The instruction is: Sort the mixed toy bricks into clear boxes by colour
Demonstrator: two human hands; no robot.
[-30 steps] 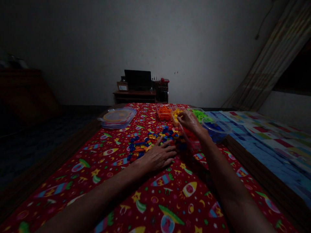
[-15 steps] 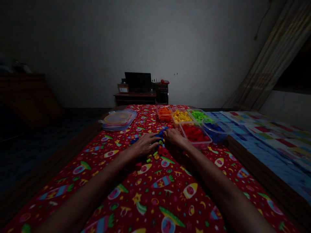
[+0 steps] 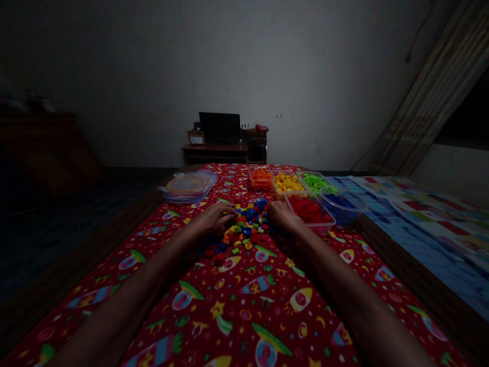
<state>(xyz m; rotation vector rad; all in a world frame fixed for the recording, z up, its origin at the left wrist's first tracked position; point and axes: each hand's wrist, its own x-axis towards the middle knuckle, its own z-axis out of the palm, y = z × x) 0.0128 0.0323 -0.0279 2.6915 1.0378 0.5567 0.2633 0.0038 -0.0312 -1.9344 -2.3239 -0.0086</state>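
Observation:
A loose pile of small plastic pieces (image 3: 247, 230) in blue, yellow, red, green and orange lies on the red patterned cloth (image 3: 244, 316). At the pile's left edge rests my left hand (image 3: 216, 218), its fingers loosely bent and apart, with no piece visible in them. My right hand (image 3: 281, 215) is at the right edge, fingers curled inward; whatever they hold, if anything, is hidden. Close beside it stands a clear box of red pieces (image 3: 308, 210). Behind are boxes of yellow pieces (image 3: 287, 183), green pieces (image 3: 314, 182) and orange pieces (image 3: 261, 178).
A round clear tub of blue pieces (image 3: 343, 204) stands at the table's right edge. Stacked clear lids (image 3: 189, 187) lie at the far left. A bed (image 3: 412, 219) adjoins the right side. Beyond the table, a dark monitor (image 3: 220, 127) sits on a low desk.
My left hand has drawn back leftward and its fingers have bent. My right hand has shifted slightly right. The pile between them is now uncovered and looks more spread out.

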